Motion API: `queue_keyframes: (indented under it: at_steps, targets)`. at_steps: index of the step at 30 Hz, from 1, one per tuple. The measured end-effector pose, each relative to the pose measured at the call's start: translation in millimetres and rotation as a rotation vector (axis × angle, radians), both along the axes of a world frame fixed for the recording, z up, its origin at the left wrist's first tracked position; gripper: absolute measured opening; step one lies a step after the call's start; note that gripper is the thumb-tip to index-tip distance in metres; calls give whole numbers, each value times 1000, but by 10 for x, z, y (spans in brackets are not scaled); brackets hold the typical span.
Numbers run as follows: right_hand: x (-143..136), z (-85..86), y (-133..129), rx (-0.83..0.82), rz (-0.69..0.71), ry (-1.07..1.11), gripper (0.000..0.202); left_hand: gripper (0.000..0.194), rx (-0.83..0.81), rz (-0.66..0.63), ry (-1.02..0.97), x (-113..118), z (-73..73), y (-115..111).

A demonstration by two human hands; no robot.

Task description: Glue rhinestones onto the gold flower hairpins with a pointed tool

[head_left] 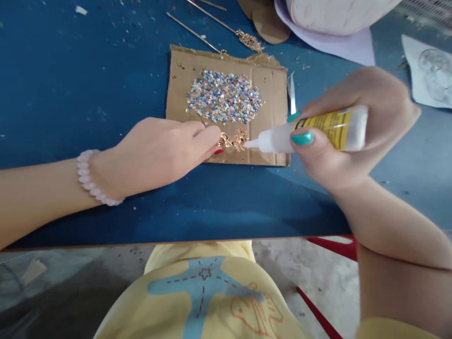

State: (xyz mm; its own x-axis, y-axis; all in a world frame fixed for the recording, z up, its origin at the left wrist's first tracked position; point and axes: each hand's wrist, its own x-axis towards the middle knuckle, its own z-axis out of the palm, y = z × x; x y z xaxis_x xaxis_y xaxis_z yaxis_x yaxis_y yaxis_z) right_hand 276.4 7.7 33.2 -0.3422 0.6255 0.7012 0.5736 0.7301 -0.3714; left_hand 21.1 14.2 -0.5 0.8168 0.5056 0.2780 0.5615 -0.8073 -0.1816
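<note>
My left hand [160,146] is closed, its fingertips pinching one end of a gold openwork ornament [240,140] low over the cardboard sheet [180,101]. In my right hand [356,117] is a glue bottle [326,128] with a yellow label, tipped sideways. Its narrow white nozzle points left, and the tip is at the ornament's right end; whether it touches I cannot tell. A spread of small shiny blue, pink and pearly flakes [224,96] lies on the cardboard just beyond the ornament. Part of the ornament is hidden behind my left fingers.
Gold hair sticks, one with an ornate head [249,41], lie beyond the cardboard. Metal tweezers [292,94] rest at its right edge. A pale rounded object [342,14] stands on lilac paper at the back right, near a printed sheet [432,70]. The blue table's front edge runs before me.
</note>
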Motion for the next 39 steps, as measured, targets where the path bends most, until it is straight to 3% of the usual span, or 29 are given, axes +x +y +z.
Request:
queue_keyframes:
  at_steps: [6,20,30,39]
  targets:
    - [20,-9,27,44,32,29,40,38,8,-10,0,-7,-13,3]
    - [5,31,3,-27,25,-22,43,42,-14,-5,-3,-6,-8,9]
    - [29,32,69,30,101,0,43,44,-19,20,8,-1,1,0]
    - [62,-13,135,84,39,8,46,44,-74,19,-8,-9,-34,0]
